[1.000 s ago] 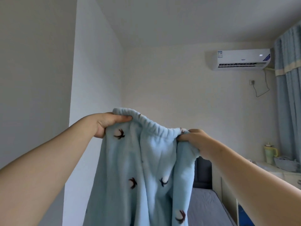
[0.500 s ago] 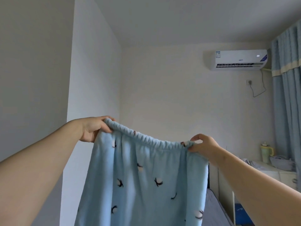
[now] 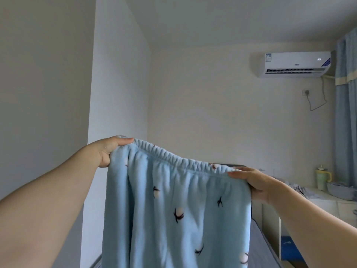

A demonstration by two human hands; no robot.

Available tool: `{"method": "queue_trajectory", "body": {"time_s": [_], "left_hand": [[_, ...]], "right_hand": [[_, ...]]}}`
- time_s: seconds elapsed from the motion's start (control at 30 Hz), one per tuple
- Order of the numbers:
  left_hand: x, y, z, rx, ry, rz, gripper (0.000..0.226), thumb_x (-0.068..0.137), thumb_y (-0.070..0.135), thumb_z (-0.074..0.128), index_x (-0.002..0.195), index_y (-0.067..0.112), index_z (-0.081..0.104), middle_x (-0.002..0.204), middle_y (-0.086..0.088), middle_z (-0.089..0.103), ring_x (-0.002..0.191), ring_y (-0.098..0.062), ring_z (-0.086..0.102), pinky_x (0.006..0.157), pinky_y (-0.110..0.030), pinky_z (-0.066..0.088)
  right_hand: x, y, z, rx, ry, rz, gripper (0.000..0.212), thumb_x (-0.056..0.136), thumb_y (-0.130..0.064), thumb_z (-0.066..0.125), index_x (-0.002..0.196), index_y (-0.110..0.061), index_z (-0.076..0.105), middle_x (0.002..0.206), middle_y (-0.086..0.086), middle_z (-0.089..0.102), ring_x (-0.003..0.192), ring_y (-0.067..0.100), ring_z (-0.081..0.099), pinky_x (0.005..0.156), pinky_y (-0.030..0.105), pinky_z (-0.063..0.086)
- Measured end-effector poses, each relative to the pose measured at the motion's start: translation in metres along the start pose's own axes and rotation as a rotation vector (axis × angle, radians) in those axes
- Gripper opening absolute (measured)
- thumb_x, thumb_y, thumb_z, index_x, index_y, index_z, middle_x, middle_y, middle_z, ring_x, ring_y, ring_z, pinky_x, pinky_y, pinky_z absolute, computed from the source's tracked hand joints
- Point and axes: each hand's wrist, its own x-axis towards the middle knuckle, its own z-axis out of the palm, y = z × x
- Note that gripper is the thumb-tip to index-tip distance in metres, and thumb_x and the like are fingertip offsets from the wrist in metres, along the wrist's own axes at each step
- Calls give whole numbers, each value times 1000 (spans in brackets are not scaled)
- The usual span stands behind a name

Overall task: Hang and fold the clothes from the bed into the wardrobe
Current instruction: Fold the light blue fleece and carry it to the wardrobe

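Observation:
Light blue fleece pyjama trousers (image 3: 173,213) with small dark and white motifs hang in front of me, held up by their elastic waistband. My left hand (image 3: 111,150) grips the waistband's left end. My right hand (image 3: 251,182) grips its right end, a little lower. The waistband is stretched wide between them and the legs drop out of the frame's bottom. A strip of the grey bed (image 3: 257,242) shows behind the cloth. The wardrobe is not in view.
A white wall panel (image 3: 116,93) stands close on the left. At the right are a white desk (image 3: 328,202) with a green jug (image 3: 322,176) and a grey basket (image 3: 342,190), a blue curtain (image 3: 345,122) and an air conditioner (image 3: 293,63) high on the wall.
My hands have drawn apart and spread the bunched waistband wide. The trousers now hang flatter, and my right hand has dropped lower.

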Motion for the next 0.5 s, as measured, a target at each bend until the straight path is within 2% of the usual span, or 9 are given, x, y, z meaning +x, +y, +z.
{"method": "queue_trajectory", "body": {"time_s": [0.1,0.17,0.23,0.27,0.33,0.37,0.4,0.47,0.5], "left_hand": [[-3,-18,10,101,49,-186,24,87,22,63,70,5,59,71,-11,60,69,-25,55,70,-34,46],[-6,-32,24,142,76,-211,28,91,15,56,67,1,54,71,-11,54,66,-25,50,77,-33,43],[-10,-46,41,195,126,-176,26,93,8,51,68,1,47,72,-10,50,67,-24,49,79,-34,40],[-12,-52,49,200,141,-165,24,93,6,51,70,-2,48,76,-11,51,74,-25,52,82,-34,41],[-18,-58,66,165,165,-145,11,92,6,52,89,-5,54,95,-16,56,93,-25,53,87,-34,41],[-19,-57,74,154,174,-100,9,91,4,51,97,-1,56,104,-18,55,94,-24,52,83,-31,42],[-20,-56,84,161,172,-21,9,90,2,50,94,5,57,107,-18,53,89,-22,50,74,-27,41],[-23,-56,101,214,105,120,22,89,-1,46,77,17,53,101,-14,51,82,-21,46,59,-24,33],[-29,-54,108,242,64,165,25,89,0,46,74,20,51,99,-10,51,84,-21,46,57,-23,32]], "right_hand": [[-4,5,12,-103,82,207,14,83,-8,65,88,4,64,74,19,70,67,31,64,61,38,54],[-4,6,25,-87,154,246,13,83,-8,64,78,4,60,65,16,66,62,29,59,60,37,50],[-2,5,38,-35,213,258,16,84,-6,61,72,4,56,65,14,61,60,28,56,57,39,48],[-1,4,43,-1,229,261,17,85,-5,60,71,4,56,67,14,60,60,28,55,57,41,48],[-1,1,55,64,233,242,12,84,-1,59,74,4,57,72,14,61,61,28,57,56,40,48],[0,0,60,82,232,217,5,83,1,60,78,3,59,76,15,61,63,27,58,53,38,49],[0,-1,65,95,228,185,2,82,3,60,84,2,60,80,15,62,65,26,59,50,35,49],[1,-2,74,99,199,118,10,82,4,58,88,-3,60,85,16,60,69,26,60,46,31,51],[2,-3,79,95,185,83,10,82,4,57,86,-5,59,84,16,60,69,26,59,46,31,52]]}}
